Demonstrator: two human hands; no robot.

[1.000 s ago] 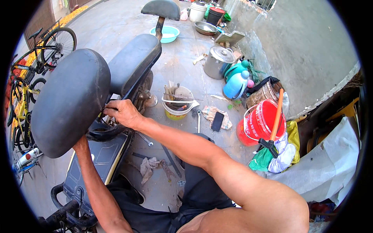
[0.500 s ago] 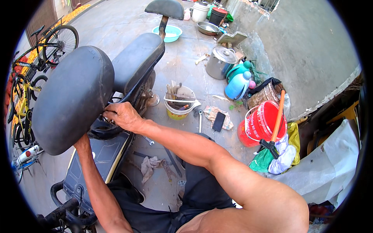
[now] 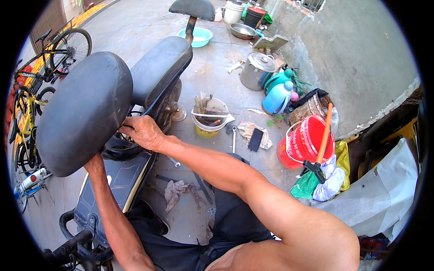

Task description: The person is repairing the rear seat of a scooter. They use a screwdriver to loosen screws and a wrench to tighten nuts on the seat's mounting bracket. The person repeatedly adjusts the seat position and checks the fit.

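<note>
A black padded scooter seat [image 3: 83, 110] is raised on the left, in front of the long rear seat [image 3: 158, 67] with its backrest [image 3: 192, 10]. My left hand [image 3: 95, 163] is beneath the front seat, its fingers hidden. My right hand [image 3: 142, 131] is pinched at the seat's lower right edge, on something too small and hidden to make out. Below them lie the scooter's footboard [image 3: 113, 194] and, beside it, an open-ended wrench [image 3: 175, 162]. A tool bucket [image 3: 210, 126], a long wrench [image 3: 234, 141] and a phone [image 3: 255, 140] on a cloth are to the right.
Bicycles [image 3: 31, 126] stand along the left. On the right are a red bucket [image 3: 298, 149] with an orange-handled tool [image 3: 324, 137], a metal pot [image 3: 255, 74], blue jugs [image 3: 275, 99], heaped bags [image 3: 332, 185] and a concrete wall [image 3: 361, 58]. A basin [image 3: 201, 39] sits behind.
The front seat has risen slightly, and my left hand beneath it has moved up a little with it. My right hand stays at the seat's edge.
</note>
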